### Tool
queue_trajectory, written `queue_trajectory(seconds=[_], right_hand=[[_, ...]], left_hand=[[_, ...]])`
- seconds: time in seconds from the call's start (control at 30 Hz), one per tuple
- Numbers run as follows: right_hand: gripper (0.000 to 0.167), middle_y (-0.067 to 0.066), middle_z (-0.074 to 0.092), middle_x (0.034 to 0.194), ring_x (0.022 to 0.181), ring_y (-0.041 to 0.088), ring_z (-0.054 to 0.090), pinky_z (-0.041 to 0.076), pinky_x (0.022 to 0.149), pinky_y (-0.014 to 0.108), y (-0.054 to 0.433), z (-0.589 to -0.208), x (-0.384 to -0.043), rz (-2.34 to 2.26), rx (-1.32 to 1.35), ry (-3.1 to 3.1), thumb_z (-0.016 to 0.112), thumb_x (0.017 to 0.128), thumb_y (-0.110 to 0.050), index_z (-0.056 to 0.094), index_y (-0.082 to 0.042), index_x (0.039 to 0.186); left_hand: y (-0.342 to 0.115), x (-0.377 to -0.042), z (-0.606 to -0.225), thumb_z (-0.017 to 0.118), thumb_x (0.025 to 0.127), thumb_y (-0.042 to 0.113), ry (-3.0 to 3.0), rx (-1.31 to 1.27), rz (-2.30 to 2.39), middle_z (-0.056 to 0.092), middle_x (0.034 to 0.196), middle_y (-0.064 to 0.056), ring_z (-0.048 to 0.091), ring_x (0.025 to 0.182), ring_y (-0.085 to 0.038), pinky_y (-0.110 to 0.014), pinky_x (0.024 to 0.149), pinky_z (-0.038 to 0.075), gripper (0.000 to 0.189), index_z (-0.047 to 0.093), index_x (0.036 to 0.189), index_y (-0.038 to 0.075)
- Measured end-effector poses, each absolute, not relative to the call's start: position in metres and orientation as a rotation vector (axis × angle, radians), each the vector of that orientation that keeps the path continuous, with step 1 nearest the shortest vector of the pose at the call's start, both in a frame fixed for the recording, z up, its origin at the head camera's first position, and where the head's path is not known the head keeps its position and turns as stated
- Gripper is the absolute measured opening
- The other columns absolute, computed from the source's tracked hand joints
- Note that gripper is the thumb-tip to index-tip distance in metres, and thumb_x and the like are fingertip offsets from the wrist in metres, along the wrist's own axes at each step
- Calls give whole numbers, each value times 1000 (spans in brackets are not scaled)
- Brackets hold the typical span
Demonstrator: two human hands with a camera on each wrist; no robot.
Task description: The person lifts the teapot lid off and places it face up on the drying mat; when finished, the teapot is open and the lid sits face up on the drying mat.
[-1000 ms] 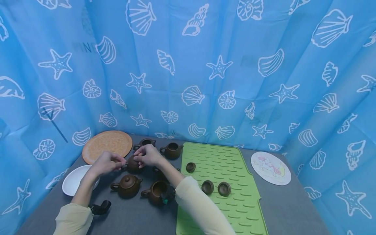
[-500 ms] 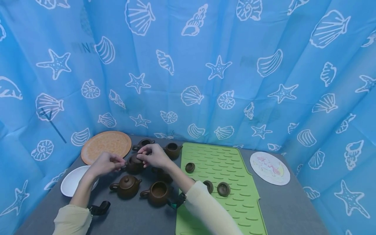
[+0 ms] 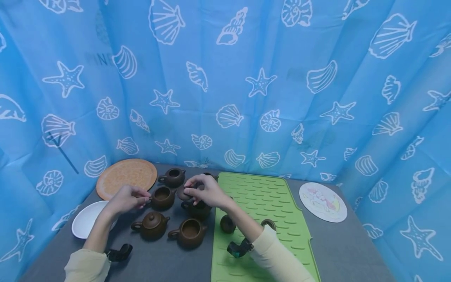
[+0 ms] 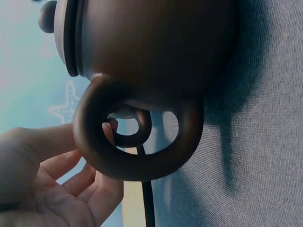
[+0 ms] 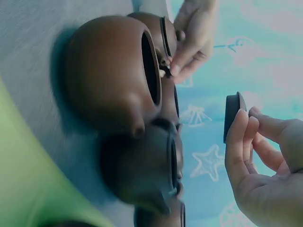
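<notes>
In the head view my left hand (image 3: 127,201) pinches the handle of a brown clay teapot (image 3: 163,197), which now shows its open top. My right hand (image 3: 208,192) holds a brown teapot lid (image 3: 182,193) in the air just right of that teapot. The right wrist view shows this lid (image 5: 231,116) tilted on edge between thumb and fingers. A lidded teapot (image 3: 152,226) stands nearest; its big handle (image 4: 142,165) partly covers my left fingers in the left wrist view. Lidless teapots stand alongside: one in front (image 3: 190,233), one under my right hand (image 3: 197,210), one behind (image 3: 173,177).
A green mat (image 3: 260,188) lies to the right, bearing loose lids (image 3: 228,224), partly hidden by my right arm. At left are a white bowl (image 3: 88,219) and a round orange-brown board (image 3: 127,177). A white picture disc (image 3: 323,202) lies far right. A blue curtain (image 3: 225,86) closes the back.
My right hand has lifted the lid off the teapot and carried it to the right, uncovering the opening. My left hand has stayed at the handle.
</notes>
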State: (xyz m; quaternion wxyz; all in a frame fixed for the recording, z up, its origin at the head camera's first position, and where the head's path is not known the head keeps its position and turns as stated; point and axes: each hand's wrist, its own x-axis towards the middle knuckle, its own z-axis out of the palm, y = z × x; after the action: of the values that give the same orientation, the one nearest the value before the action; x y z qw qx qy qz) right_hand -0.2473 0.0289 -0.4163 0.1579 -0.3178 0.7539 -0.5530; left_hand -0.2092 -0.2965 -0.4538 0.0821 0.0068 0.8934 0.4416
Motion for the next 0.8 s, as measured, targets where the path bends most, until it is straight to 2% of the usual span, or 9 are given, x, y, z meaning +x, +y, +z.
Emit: queue_trajectory(seconds=[0.13,0.33,0.5,0.67,0.8], right_hand=[[20,24,70,114,66,10,70,66,75,57,54,-413,-246,-1577,-911,2168,69,106,-10,70,3,122],[21,18,67,114,71,12,72,67,73,43,96,-415,-244,-1572,-816,2168,67,108,-11,67,1,125],[25,21,68,113,77,19,73,67,80,53,127,-423,-245,-1571,-760,2192,63,110,-12,62,3,130],[33,32,59,136,90,42,76,65,84,58,148,-429,-245,-1597,-722,2190,56,113,-10,52,4,142],[45,37,46,157,103,57,73,65,92,54,165,-432,-246,-1633,-737,2167,50,114,-4,44,5,157]], left_hand=[[-296,-208,-453,68,105,7,2669,10,1320,78,106,-21,71,83,-19,-31,74,64,24,75,123,-7],[-295,-206,-453,67,106,6,2655,-20,1329,77,110,-22,72,85,-19,-35,78,66,24,74,125,-7],[-292,-203,-453,65,106,4,2669,-23,1339,77,111,-23,72,85,-19,-33,75,65,23,74,123,-8],[-290,-201,-452,65,106,5,2692,-36,1333,77,111,-24,71,84,-19,-31,73,63,24,74,124,-8],[-289,-201,-452,66,106,6,2698,-46,1317,77,111,-24,71,84,-20,-30,73,63,24,74,125,-7]])
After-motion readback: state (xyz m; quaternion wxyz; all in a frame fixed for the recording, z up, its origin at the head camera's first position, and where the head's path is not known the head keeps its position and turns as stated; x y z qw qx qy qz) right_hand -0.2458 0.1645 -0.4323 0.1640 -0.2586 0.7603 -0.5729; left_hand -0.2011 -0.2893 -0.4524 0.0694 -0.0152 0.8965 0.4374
